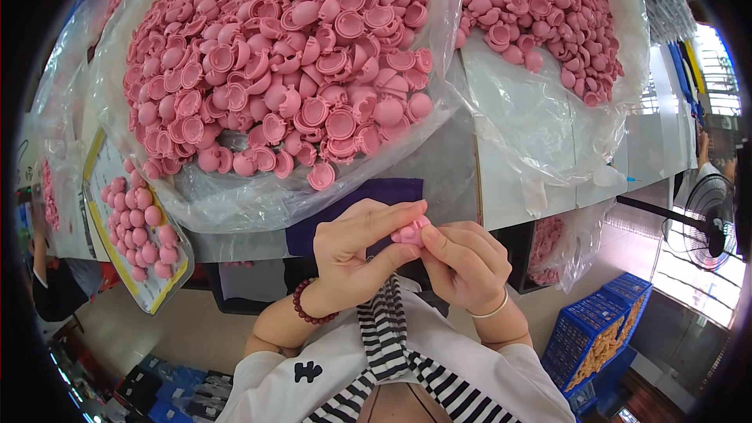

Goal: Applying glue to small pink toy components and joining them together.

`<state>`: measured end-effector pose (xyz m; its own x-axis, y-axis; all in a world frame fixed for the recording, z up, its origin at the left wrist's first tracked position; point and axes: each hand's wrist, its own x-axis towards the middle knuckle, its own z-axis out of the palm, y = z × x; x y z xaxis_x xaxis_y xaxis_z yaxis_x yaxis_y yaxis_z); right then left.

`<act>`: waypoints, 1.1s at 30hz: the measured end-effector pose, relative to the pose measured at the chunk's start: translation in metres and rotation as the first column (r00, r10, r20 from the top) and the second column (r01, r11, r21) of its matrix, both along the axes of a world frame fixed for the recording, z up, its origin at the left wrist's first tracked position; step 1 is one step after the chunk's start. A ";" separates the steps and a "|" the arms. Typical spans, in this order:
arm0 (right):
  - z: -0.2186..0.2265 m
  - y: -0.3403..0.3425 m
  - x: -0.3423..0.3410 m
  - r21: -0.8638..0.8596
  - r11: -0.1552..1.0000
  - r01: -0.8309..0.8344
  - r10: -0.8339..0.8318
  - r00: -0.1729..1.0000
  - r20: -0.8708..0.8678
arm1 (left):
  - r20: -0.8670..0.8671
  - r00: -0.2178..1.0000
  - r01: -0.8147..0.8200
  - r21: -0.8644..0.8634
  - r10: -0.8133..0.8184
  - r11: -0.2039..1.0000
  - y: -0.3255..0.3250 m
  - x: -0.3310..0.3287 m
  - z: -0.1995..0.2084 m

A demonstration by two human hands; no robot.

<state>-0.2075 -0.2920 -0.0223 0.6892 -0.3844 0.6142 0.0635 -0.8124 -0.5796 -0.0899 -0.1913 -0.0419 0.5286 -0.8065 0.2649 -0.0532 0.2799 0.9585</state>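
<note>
Between the fingertips of both hands is a small pink plastic piece (409,233), partly covered by the fingers. My left hand (359,247) pinches it from the left, with a dark red bead bracelet on that wrist. From the other side my right hand (468,261) presses it with thumb and fingers; a pale bangle circles that wrist. Both hands are above the near table edge, over a dark purple cloth (352,205). Just beyond lies a large heap of loose pink half-shells (313,55) on clear plastic sheeting.
A second pink heap (548,16) lies in plastic at the far right. To the left, a yellow-edged tray (159,295) holds several joined pink balls (139,223). Blue crates (576,337) stand at lower right, near a black fan (709,223). Another person's arm (39,254) shows far left.
</note>
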 end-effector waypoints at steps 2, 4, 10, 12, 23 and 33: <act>0.001 0.001 0.001 0.019 1.000 -0.003 0.003 1.000 -0.002 | 0.045 0.999 -0.013 -0.017 0.013 1.000 -0.001 0.002 0.000; 0.001 0.000 0.001 0.041 0.999 -0.006 0.006 1.000 -0.005 | 0.008 0.999 0.033 -0.011 -0.033 0.999 0.000 0.006 -0.002; -0.011 -0.036 -0.055 0.062 0.841 0.538 -0.541 0.828 0.149 | -0.416 0.908 -0.077 -0.041 0.053 0.996 0.040 0.028 0.009; -0.021 -0.078 -0.083 0.230 0.664 0.712 -0.734 0.560 0.384 | -0.578 0.762 -0.471 -0.184 0.293 0.863 0.077 0.054 -0.002; -0.056 -0.182 -0.152 0.287 0.415 0.863 -0.890 0.451 -0.068 | 0.790 0.151 -0.924 -0.101 0.595 0.369 0.119 0.140 0.014; -0.017 -0.107 -0.108 0.514 0.575 0.636 -0.802 0.564 0.198 | 0.679 0.581 -0.790 0.338 0.448 0.511 0.082 0.119 0.004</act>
<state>-0.3156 -0.3989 -0.0397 -0.1788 -0.8744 0.4511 -0.1761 -0.4226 -0.8890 0.0292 -0.1091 -0.0383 0.8926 -0.3694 0.2585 -0.4393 -0.5836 0.6829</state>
